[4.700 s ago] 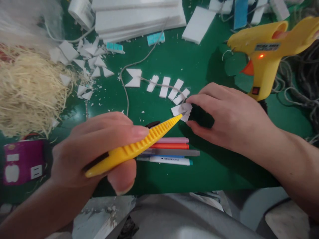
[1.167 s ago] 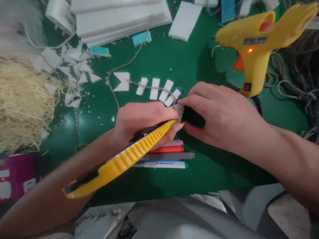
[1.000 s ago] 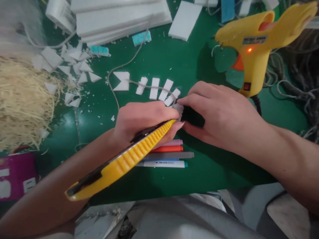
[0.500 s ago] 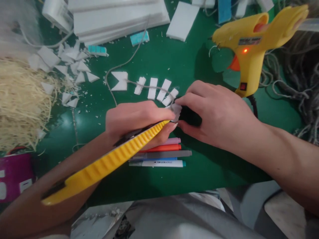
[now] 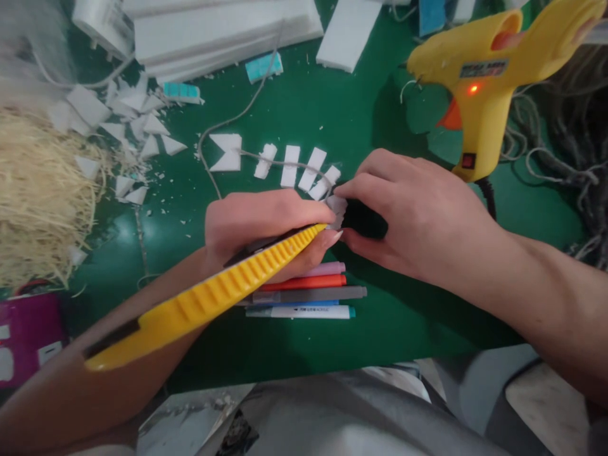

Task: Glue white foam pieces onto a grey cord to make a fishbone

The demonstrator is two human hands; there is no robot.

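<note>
My left hand (image 5: pixel 266 218) is closed round a yellow utility knife (image 5: pixel 213 291), its handle slanting back over the forearm and its front end at the fingertips. Opposite it, my right hand (image 5: pixel 403 209) has thumb and fingers closed at the edge of a small white foam piece (image 5: pixel 336 210). Both hands meet at this piece, and the left fingers cover part of it; the blade cannot be made out. A grey cord (image 5: pixel 297 164) runs from the piece across several foam strips (image 5: pixel 289 166) to a notched foam block (image 5: pixel 230 152).
Markers (image 5: pixel 308 294) lie just below the hands. A yellow glue gun (image 5: pixel 484 82) with a lit red light stands at the upper right, beside tangled grey cords (image 5: pixel 565 171). Foam boards (image 5: pixel 223 38), foam scraps (image 5: pixel 137 111) and pale shredded straw (image 5: pixel 42 196) occupy the upper left.
The knife's rear end has risen slightly, and my left hand has shifted a little to the right. Both hands stay at the foam piece; the view has moved slightly.
</note>
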